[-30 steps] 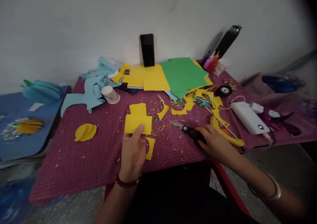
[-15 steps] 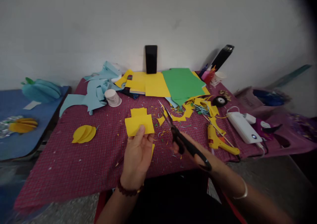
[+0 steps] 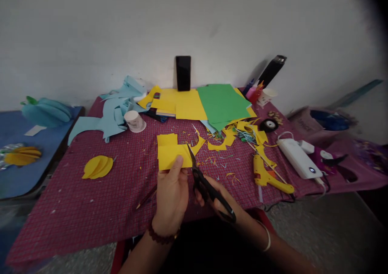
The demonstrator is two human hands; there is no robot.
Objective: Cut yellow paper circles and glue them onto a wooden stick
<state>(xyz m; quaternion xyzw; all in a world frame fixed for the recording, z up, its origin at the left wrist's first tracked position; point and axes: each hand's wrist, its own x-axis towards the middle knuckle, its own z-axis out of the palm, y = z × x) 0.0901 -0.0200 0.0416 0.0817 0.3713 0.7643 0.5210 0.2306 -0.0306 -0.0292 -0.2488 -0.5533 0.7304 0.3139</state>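
My left hand (image 3: pixel 171 191) pinches a folded yellow paper piece (image 3: pixel 169 156) with the thumb on top. In my right hand (image 3: pixel 216 197) is a pair of black-handled scissors (image 3: pixel 198 177), its blades at the right edge of that paper. Behind the held piece another yellow paper square (image 3: pixel 167 139) shows; whether it is held or lies on the table I cannot tell. A pencil (image 3: pixel 146 197) rests left of my left hand. Farther left lie yellow rounded cut-outs (image 3: pixel 98 167), overlapping one another.
Yellow scraps (image 3: pixel 216 145) litter the cloth-covered table (image 3: pixel 121 209). Behind are green sheets (image 3: pixel 224 104), an upright phone (image 3: pixel 183 73), a paper cup (image 3: pixel 135 121) and blue paper (image 3: pixel 113 112). At right lie a yellow glue gun (image 3: pixel 266 177), a white power bank (image 3: pixel 298 157) and a tape roll (image 3: pixel 269 124).
My right hand has brought the scissors left, up to the right edge of the yellow paper. My left hand still holds the paper, now slightly farther right. The view has shifted a little.
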